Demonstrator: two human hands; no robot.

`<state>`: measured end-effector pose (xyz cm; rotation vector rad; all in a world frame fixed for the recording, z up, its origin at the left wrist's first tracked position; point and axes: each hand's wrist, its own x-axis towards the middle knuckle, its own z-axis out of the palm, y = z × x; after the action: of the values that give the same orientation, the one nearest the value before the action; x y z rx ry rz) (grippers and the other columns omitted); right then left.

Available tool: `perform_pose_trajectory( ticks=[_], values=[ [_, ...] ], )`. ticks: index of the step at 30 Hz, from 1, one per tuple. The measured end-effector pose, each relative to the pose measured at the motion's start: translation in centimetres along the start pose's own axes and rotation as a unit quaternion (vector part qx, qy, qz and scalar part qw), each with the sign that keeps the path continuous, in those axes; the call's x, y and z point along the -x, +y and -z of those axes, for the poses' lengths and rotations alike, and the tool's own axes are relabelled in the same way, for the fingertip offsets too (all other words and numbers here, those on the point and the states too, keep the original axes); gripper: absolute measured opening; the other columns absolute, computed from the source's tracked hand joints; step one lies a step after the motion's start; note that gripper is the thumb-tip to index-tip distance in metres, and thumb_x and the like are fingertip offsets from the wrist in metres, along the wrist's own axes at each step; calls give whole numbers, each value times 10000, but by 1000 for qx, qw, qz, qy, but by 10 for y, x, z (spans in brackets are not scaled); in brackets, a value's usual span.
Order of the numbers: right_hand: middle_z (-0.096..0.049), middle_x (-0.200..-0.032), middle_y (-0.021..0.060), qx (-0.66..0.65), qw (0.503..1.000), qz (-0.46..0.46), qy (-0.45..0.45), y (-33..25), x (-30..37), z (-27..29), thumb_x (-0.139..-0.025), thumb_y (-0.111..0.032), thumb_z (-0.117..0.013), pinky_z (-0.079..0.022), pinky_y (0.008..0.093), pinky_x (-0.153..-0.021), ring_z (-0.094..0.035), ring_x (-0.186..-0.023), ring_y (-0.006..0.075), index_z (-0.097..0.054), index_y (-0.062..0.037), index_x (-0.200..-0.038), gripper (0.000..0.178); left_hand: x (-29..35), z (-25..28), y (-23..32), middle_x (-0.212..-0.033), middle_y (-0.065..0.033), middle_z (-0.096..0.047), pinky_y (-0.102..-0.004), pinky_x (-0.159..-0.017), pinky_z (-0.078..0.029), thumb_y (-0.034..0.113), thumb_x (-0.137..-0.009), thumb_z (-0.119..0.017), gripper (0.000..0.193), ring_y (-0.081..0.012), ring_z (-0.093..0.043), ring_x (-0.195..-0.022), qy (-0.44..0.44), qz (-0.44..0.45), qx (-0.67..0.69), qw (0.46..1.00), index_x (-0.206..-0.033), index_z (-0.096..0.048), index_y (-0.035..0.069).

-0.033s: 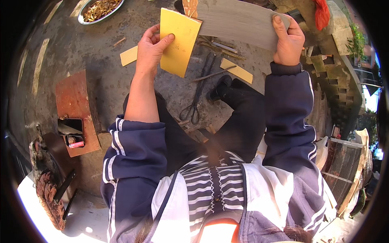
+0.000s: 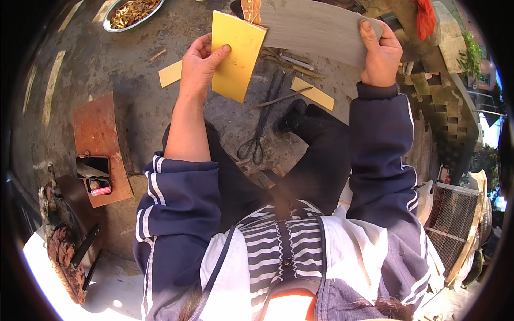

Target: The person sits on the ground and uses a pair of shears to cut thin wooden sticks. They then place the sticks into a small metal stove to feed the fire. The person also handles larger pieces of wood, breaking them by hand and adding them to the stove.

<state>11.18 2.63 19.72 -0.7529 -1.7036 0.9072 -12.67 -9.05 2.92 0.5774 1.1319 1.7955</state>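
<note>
- grips yellow board (image 2: 239,59) at left edge in closed left hand (image 2: 199,68)
- pinches grey panel (image 2: 316,31) at right end in closed right hand (image 2: 381,58)
- best steadied without bending

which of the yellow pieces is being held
The large yellow board, in the left hand; the smaller left strip and right strip lie on the ground.
</note>
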Motion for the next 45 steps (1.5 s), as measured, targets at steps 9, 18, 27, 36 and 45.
perform_pose_trajectory(
  ticks=[9,18,27,36,45],
  values=[
    [-647,-885,13,42,997,62,28,0,5,-10,-832,-133,-711,-432,207,-744,-559,-786,69,-633,13,-966,213,0,5,1,-876,-39,-657,-242,-679,-475,144,-777,-757,307,-95,-591,-762,-11,5,-4,1000,-1020,-624,11],
    [-652,-912,21,149,976,135,-76,-16,2,-13,-838,-98,-697,-439,204,-775,-559,-819,66,-629,43,-1006,230,0,11,2,-864,-28,-648,-242,-671,-469,113,-792,-735,232,-95,-579,-738,1,-26,-79,997,-980,-657,2],
    [-654,-953,69,210,937,188,-208,-34,-3,-16,-833,-28,-671,-455,223,-782,-581,-855,113,-625,47,-1001,191,-5,16,-13,-831,-20,-547,-268,-679,-433,78,-783,-713,183,-133,-531,-743,-56,-120,-230,964,-935,-665,-12],
    [-632,-805,-18,190,944,14,-268,-49,-37,-19,-831,-98,-680,-438,197,-651,-543,-719,31,-637,3,-925,145,0,15,-6,-790,-17,-525,-274,-677,-416,78,-793,-692,149,-136,-513,-735,-171,-86,-279,941,-893,-653,-25],
    [-629,-781,-15,177,948,-75,-254,-58,-55,-37,-841,-85,-652,-469,222,-665,-569,-714,54,-639,-16,-904,94,-1,9,-17,-783,15,-514,-257,-648,-429,76,-820,-679,133,-91,-502,-709,-237,-12,-199,951,-912,-649,-16]
  ],
)
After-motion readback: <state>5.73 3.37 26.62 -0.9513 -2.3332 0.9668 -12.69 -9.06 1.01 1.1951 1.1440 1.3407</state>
